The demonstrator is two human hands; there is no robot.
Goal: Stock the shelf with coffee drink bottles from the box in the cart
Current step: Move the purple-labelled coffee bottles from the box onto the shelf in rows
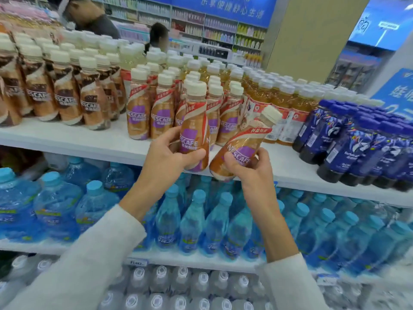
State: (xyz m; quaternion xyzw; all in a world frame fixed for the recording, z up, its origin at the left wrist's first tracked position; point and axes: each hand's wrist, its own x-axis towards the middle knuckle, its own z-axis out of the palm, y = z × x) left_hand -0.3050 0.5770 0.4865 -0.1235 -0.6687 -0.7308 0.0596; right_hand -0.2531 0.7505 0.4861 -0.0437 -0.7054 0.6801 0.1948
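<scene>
My left hand (169, 153) grips an upright coffee drink bottle (195, 121) with a purple label and cream cap, held just above the front edge of the white top shelf (93, 139). My right hand (248, 171) holds a second coffee drink bottle (243, 142) of the same kind, tilted with its cap pointing up and right. Both bottles hang in front of a group of matching purple-label coffee bottles (138, 108) standing on that shelf. The box and the cart are out of view.
Brown-label coffee bottles (64, 95) fill the shelf's left part, amber tea bottles (268, 95) stand behind, dark blue bottles (362, 148) crowd the right. Blue water bottles (192, 224) fill the shelf below, clear ones (178, 285) the lowest. Two people (156, 36) stand beyond the shelf.
</scene>
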